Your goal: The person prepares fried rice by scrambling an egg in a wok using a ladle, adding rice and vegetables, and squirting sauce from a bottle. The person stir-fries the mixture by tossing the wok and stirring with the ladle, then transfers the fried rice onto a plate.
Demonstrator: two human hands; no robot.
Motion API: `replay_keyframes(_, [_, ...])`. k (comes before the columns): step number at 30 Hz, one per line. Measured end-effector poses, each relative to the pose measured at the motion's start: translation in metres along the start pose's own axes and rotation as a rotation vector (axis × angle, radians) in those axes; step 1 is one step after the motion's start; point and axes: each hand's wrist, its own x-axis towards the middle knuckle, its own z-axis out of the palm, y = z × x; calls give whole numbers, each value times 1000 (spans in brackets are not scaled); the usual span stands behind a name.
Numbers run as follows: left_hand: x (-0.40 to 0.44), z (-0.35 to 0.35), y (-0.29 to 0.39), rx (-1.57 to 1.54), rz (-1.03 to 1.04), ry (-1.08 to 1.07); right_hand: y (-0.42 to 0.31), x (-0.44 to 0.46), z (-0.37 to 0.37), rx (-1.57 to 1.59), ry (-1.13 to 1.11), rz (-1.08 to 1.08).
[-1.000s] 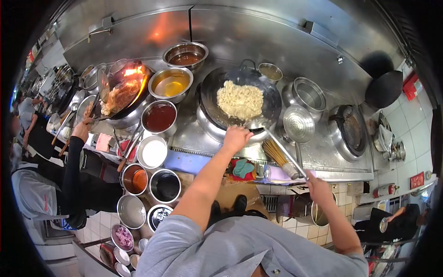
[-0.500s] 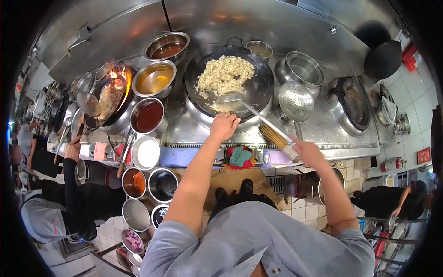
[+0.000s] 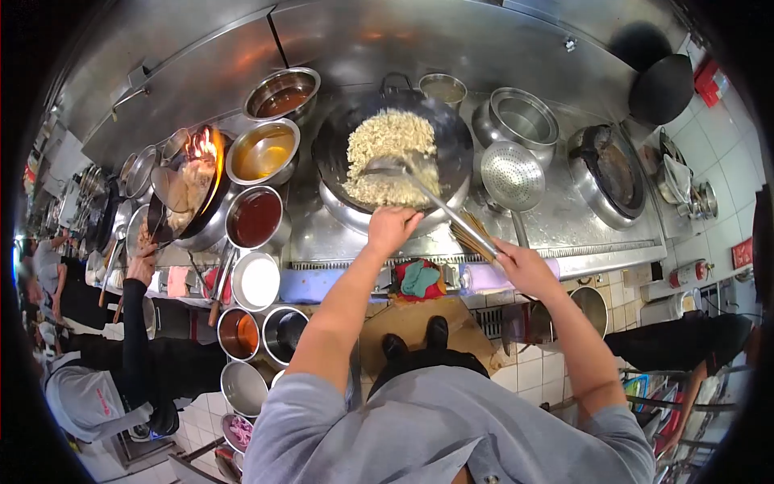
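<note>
A large black wok [image 3: 455, 145] holds a heap of pale fried rice or similar grains [image 3: 391, 133]. My left hand [image 3: 393, 229] is closed at the wok's near rim, over its handle, which is mostly hidden under the fingers. In my right hand [image 3: 518, 264] is the long metal handle of a ladle [image 3: 455, 216], whose bowl lies in the food at the wok's middle. A bamboo brush [image 3: 469, 234] rests just behind my right hand, partly covered by the ladle handle.
Left of the wok stand bowls of yellow liquid [image 3: 263, 153] and dark red sauce [image 3: 255, 218]. A perforated skimmer [image 3: 513, 177] and a lidded pot [image 3: 524, 117] are to its right. At far left a co-worker's hand [image 3: 141, 266] holds a flaming wok [image 3: 218, 189].
The ladle has moved from the near rim deeper into the wok, and my right hand has moved left and forward with it. The food has shifted and spread. The head view has shifted too.
</note>
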Motion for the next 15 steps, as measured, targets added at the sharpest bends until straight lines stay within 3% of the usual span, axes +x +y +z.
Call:
replay_keyframes(4, [7,5,18,-41,-175,-173,-63,-74,-76,-309,-36,101])
replay_keyframes(8, [-10,-88,109,-52,-95,-128,-126,-136,-197,-323,-258,116])
replay_keyframes(11, [-5,-90,112,-42,164,56,-112,-110,-188,-390,-340,9])
replay_keyframes(14, [6,-24,63,-81,54,41,-93,-42,-117,-388,-202,18])
replay_keyframes(15, [-8,-2,54,-85,45,43,-75,-15,-88,-374,-120,-107])
